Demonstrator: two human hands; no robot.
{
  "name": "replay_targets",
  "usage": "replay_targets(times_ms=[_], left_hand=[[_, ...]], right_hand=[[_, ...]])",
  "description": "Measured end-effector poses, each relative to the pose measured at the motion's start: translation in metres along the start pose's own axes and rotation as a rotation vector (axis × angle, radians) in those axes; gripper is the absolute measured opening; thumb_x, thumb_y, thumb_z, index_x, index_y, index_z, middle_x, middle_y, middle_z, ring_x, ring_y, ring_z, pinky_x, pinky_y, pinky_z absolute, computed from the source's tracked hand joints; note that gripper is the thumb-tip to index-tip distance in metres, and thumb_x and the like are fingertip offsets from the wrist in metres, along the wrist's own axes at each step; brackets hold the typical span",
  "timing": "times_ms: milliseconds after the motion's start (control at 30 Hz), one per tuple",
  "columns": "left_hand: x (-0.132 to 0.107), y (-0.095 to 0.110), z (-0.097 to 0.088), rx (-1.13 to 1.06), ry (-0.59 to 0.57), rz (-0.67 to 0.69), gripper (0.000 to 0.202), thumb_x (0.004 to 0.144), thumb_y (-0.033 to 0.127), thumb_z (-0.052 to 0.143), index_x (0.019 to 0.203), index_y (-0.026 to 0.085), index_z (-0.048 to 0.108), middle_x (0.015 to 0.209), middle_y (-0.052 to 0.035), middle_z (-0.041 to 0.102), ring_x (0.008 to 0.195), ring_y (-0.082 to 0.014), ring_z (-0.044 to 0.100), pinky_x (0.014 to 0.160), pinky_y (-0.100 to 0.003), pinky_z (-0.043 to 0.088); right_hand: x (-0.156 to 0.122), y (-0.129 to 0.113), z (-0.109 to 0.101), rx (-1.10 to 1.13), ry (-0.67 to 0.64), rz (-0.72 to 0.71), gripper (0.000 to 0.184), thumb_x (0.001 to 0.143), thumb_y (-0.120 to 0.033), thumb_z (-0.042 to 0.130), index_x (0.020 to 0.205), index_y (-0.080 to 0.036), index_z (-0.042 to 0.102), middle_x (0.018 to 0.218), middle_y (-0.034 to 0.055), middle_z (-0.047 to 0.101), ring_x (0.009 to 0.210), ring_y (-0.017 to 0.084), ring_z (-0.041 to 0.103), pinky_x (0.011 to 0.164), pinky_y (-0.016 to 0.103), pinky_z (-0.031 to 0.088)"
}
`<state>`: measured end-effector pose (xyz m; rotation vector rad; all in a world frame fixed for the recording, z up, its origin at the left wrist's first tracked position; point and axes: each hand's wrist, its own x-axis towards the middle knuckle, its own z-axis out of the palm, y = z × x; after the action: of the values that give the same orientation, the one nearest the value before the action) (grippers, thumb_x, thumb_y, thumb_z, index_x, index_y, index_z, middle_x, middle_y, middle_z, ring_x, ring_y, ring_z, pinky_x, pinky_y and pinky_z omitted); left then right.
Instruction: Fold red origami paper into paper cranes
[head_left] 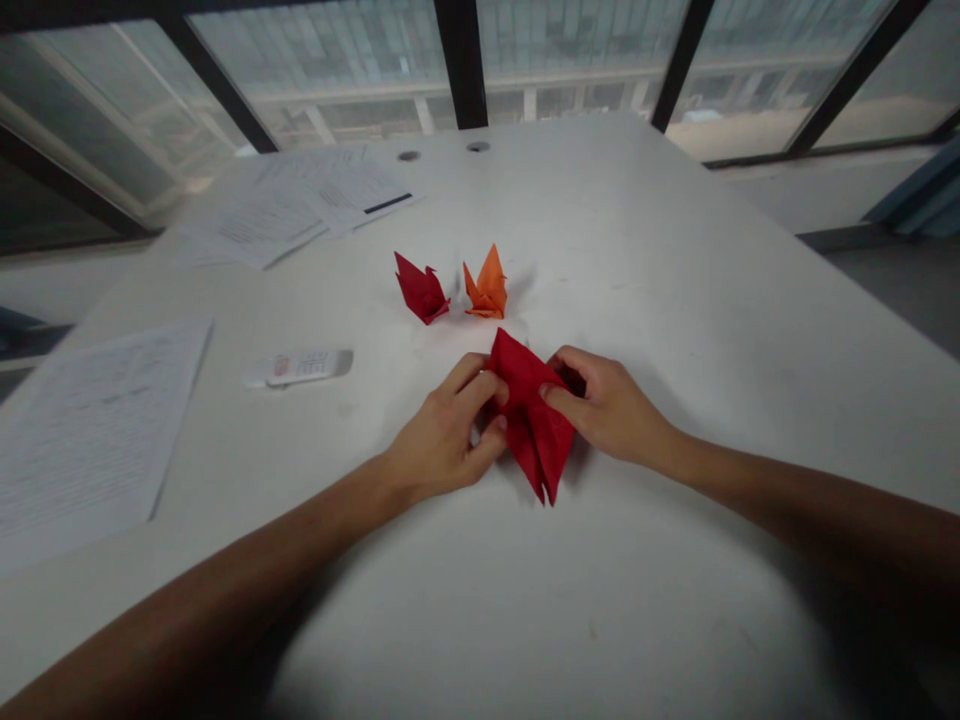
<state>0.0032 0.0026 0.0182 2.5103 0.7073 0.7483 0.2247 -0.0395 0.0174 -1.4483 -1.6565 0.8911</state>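
Two round cable holes (409, 156) are set into the white tabletop (637, 580) near its far edge, which lies by the dark window frame (461, 60); what is inside them is too small to tell. The right edge of the tabletop slants away toward the window, well apart from the right hand (604, 400), with bare white surface between, and more of that surface stretches in front of the person, between the two forearms. On the left, room is narrower: a white remote control (307, 367) lies beyond the left forearm, printed sheets (97, 430) rest near the left edge, and loose papers (300, 200) overlap in the far left corner. The red folded paper (529, 400) is held between the hands at the middle of the tabletop, a long diamond with one point facing away and the near end split by a slit into two narrow tips. The left hand (457, 425) pinches its left side with thumb and fingers; the right hand grips the right side, thumb on top and the other fingers partly hidden behind. Just beyond stand a dark red paper crane (420, 290) and an orange paper crane (489, 285), side by side and apart.
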Motion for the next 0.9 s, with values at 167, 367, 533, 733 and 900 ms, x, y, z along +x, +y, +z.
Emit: replay_targets(times_ms=[167,367,533,733,900], left_hand=[[0.001,0.003,0.004,0.034,0.097,-0.091,0.023,0.092,0.025,0.064,0.083,0.021,0.043,0.083,0.001,0.049,0.074,-0.0143,0.048,0.068,-0.029,0.043],[0.001,0.004,0.01,-0.116,0.195,-0.273,0.022,0.082,0.009,0.061,0.089,0.021,0.044,0.092,0.0012,0.06,0.075,-0.0123,0.057,0.069,-0.028,0.048],[0.001,-0.001,0.011,-0.381,0.248,-0.434,0.05,0.076,0.004,0.057,0.121,0.023,0.045,0.121,-0.0055,0.063,0.092,-0.0161,0.067,0.068,-0.025,0.055],[0.002,-0.004,0.004,-0.308,0.232,-0.322,0.035,0.072,0.0,0.051,0.097,0.019,0.066,0.116,-0.0071,0.063,0.105,-0.019,0.064,0.074,-0.026,0.055],[0.004,-0.006,0.005,-0.451,0.271,-0.411,0.025,0.078,0.007,0.058,0.1,0.02,0.063,0.111,-0.006,0.062,0.103,-0.0187,0.063,0.077,-0.028,0.055]], right_hand=[[-0.003,0.0,0.003,0.005,0.026,-0.025,0.009,0.091,-0.023,0.059,0.082,-0.022,0.059,0.073,-0.0041,0.064,0.066,0.014,0.057,0.063,0.028,0.043],[-0.007,0.004,0.005,-0.019,0.072,-0.074,0.005,0.091,-0.022,0.06,0.088,-0.022,0.057,0.077,-0.0031,0.064,0.066,0.014,0.056,0.065,0.028,0.043],[-0.008,0.007,0.006,0.005,0.077,-0.07,0.006,0.091,-0.022,0.061,0.093,-0.023,0.055,0.078,-0.0038,0.064,0.061,0.012,0.053,0.061,0.027,0.042],[-0.007,0.017,0.006,0.101,0.08,-0.077,0.014,0.087,-0.015,0.06,0.097,-0.024,0.06,0.087,-0.001,0.065,0.067,0.013,0.056,0.059,0.026,0.041],[-0.002,0.028,0.006,0.28,0.104,-0.016,0.015,0.085,-0.013,0.06,0.095,-0.024,0.059,0.082,-0.0024,0.063,0.065,0.013,0.055,0.056,0.026,0.04]])
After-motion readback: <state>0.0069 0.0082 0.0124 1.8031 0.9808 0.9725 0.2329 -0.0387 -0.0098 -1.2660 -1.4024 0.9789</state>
